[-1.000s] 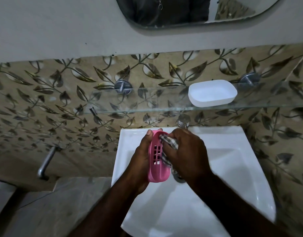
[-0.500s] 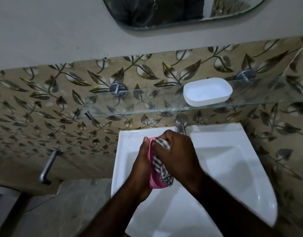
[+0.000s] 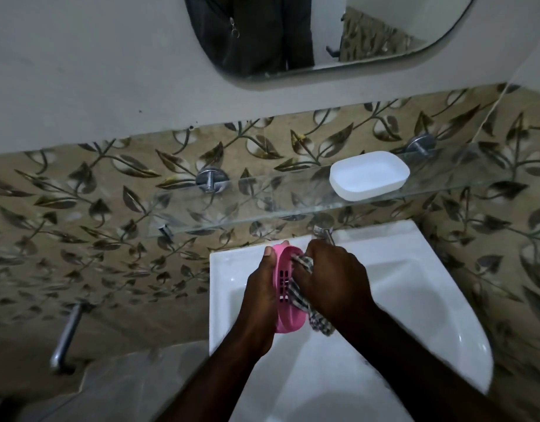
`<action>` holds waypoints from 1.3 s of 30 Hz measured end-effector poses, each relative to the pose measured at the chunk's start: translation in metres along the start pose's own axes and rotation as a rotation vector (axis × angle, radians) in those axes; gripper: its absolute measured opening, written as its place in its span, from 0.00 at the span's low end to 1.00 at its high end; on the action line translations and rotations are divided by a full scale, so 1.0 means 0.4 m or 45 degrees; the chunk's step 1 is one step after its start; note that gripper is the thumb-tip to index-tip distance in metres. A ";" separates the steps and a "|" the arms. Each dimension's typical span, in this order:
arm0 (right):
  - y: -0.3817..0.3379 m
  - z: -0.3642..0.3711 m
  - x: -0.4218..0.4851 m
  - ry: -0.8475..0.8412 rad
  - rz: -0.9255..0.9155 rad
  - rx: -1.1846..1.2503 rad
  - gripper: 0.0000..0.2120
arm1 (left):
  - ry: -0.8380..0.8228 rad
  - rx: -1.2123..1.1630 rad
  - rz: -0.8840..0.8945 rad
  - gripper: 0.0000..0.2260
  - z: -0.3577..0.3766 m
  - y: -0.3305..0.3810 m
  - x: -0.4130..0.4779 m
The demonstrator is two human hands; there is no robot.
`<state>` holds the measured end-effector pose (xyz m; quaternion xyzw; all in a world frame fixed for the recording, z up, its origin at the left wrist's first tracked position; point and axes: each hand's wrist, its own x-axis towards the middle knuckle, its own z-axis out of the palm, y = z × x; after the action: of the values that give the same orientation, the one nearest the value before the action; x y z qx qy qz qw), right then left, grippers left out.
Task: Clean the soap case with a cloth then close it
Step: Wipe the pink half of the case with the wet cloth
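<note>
My left hand (image 3: 259,287) grips a pink slotted soap case tray (image 3: 285,287) on edge above the white sink (image 3: 415,300). My right hand (image 3: 332,278) presses a checked cloth (image 3: 299,295) into the pink tray's inner face; a tail of the cloth hangs below the hand. The white half of the soap case (image 3: 369,175) lies open side up on the glass shelf (image 3: 232,208), apart from both hands.
A tap (image 3: 323,231) sticks out just behind my right hand. The glass shelf runs across the leaf-patterned tiled wall on chrome brackets (image 3: 210,179). A mirror (image 3: 323,35) hangs above. A metal pipe (image 3: 66,336) juts out at lower left.
The pink tray has turned so its slotted inner face shows more, and the cloth in my right hand has shifted over it. The camera view has tilted slightly.
</note>
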<state>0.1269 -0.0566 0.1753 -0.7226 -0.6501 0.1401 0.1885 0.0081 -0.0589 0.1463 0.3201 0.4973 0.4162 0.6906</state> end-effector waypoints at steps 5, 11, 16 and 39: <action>-0.006 0.041 -0.049 -0.353 0.075 0.561 0.14 | 0.085 -0.072 -0.067 0.43 -0.049 0.011 0.016; -0.039 0.009 -0.062 -0.142 0.367 1.591 0.06 | -0.017 0.000 0.021 0.33 -0.078 0.018 0.008; -0.069 0.023 -0.085 -0.127 0.374 1.514 0.12 | -0.083 0.227 0.209 0.32 -0.084 -0.004 -0.017; -0.013 0.000 -0.109 -0.301 0.246 1.589 0.14 | -0.259 0.173 0.099 0.21 -0.116 0.000 -0.057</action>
<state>0.1173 -0.0995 0.1757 -0.5120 -0.3947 0.5871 0.4872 -0.0399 -0.0777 0.1419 0.4257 0.4391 0.3734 0.6975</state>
